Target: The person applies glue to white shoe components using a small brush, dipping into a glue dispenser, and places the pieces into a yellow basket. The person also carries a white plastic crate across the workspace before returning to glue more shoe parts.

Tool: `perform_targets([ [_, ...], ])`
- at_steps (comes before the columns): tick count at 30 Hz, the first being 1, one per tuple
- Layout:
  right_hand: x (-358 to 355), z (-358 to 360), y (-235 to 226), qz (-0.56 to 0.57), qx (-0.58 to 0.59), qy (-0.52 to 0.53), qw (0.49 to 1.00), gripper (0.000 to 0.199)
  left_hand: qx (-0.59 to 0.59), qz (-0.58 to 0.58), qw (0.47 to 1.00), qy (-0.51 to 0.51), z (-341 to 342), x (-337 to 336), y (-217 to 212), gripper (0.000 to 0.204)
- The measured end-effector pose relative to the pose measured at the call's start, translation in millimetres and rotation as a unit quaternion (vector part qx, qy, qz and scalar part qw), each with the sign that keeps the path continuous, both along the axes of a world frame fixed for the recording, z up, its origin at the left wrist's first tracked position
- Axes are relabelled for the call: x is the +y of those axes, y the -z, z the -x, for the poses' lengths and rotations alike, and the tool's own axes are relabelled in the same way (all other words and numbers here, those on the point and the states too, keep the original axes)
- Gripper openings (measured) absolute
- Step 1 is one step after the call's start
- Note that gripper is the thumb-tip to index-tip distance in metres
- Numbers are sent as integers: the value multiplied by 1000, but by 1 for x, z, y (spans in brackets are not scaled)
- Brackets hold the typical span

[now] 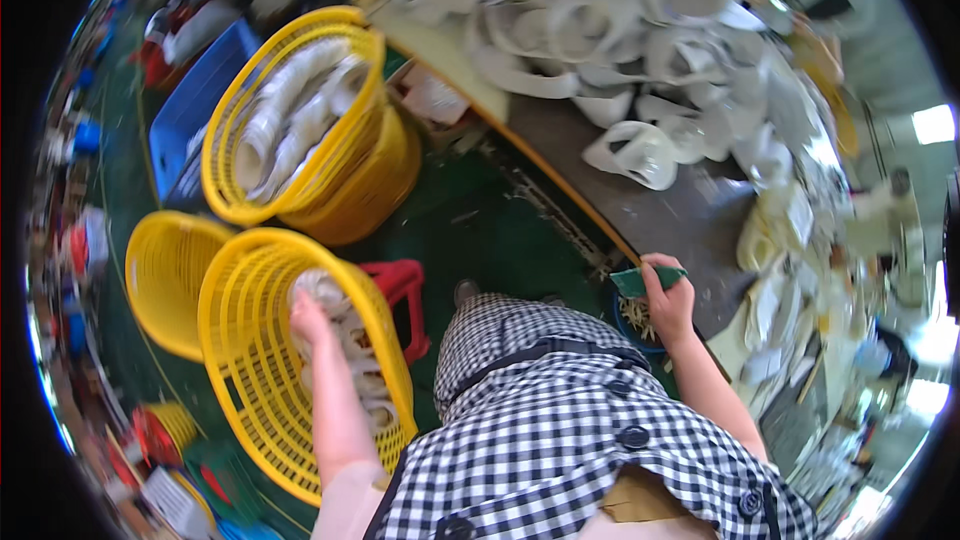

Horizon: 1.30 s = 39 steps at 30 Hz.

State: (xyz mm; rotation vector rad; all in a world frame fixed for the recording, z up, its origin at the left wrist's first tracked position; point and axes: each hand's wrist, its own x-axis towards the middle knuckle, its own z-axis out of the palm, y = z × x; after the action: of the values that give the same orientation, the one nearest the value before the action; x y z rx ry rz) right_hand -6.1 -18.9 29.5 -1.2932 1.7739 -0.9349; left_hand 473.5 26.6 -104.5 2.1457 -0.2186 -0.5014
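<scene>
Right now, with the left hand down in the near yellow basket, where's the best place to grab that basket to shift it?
Probably the top rim of the near basket on its left, outer side. The rim is a thick, continuous band, bare there, and the basket tilts its mouth toward the person. The left hand is inside on the white parts, so the right side is crowded. The right hand holds a green pad.

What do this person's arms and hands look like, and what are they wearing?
Both forearms are bare, with no gloves, watch or rings visible on the left hand or the right hand. The person wears a short-sleeved black-and-white checked top with dark round buttons and dark trim. A pale sleeve edge shows at the left upper arm.
</scene>
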Motion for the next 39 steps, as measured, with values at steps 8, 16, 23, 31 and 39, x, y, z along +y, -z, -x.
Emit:
perform_targets([
  [8, -1, 35, 17, 55, 71, -19, 996, 25, 36, 298, 828, 473, 164, -122, -114, 39],
  [16, 16, 63, -3, -9, -46, -7, 999, 14, -461, 54, 571, 677, 387, -181, -100, 30],
  [23, 27, 114, -9, 68, -27, 32, 997, 12, -199, 110, 641, 733, 402, -171, -132, 15],
  [31, -11, 137, -27, 203, 143, 40, 968, 26, 532, 47, 590, 606, 447, -127, -146, 29],
  [39, -27, 142, -14, 241, 256, 81, 933, 30, 586, -67, 543, 598, 450, -112, -167, 33],
])
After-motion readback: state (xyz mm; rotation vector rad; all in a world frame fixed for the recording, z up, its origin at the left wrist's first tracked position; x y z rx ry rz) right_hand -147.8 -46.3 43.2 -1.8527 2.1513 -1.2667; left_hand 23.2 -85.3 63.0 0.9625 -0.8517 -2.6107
